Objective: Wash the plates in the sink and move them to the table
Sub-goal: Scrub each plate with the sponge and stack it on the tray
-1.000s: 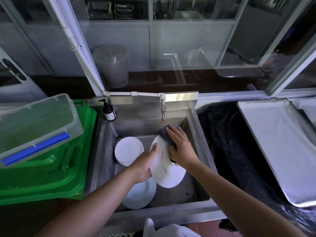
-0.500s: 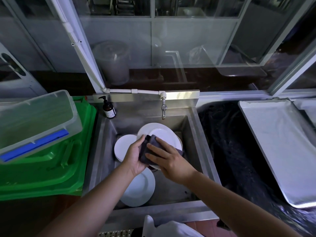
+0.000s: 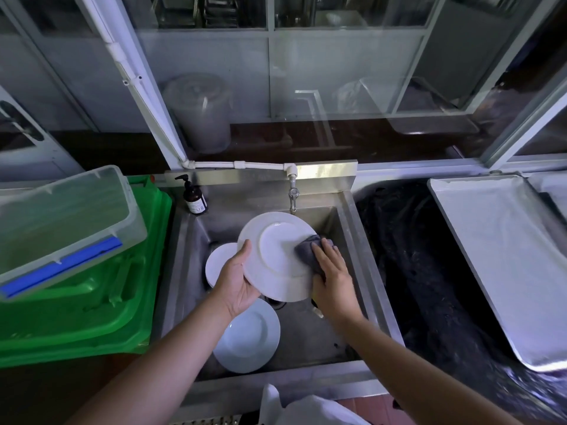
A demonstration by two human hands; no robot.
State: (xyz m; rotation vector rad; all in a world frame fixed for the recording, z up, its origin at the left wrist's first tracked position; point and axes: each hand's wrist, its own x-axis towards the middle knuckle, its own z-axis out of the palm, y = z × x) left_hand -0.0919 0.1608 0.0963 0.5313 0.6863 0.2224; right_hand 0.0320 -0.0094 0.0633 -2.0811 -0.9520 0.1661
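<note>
Over the steel sink [image 3: 349,228] my left hand [image 3: 236,279] grips the left rim of a white plate [image 3: 273,256], tilted with its underside toward me. My right hand [image 3: 333,279] presses a grey cloth [image 3: 306,251] against the plate's right side with its fingers laid over the cloth. Two more white plates lie in the basin: one [image 3: 219,263] at the left, partly behind the held plate, and one [image 3: 248,337] leaning at the front left. The tap [image 3: 293,199] hangs just above the held plate.
A brown soap pump bottle [image 3: 194,199] stands on the sink's back left corner. Left of the sink lie a green crate [image 3: 92,305] and a clear plastic tub [image 3: 61,222]. On the right are a black sheet [image 3: 414,256] and a metal tray [image 3: 506,256].
The plate has been turned so its underside faces me and lifted a little toward the tap. My right hand with the cloth moved from the plate's middle to its right side.
</note>
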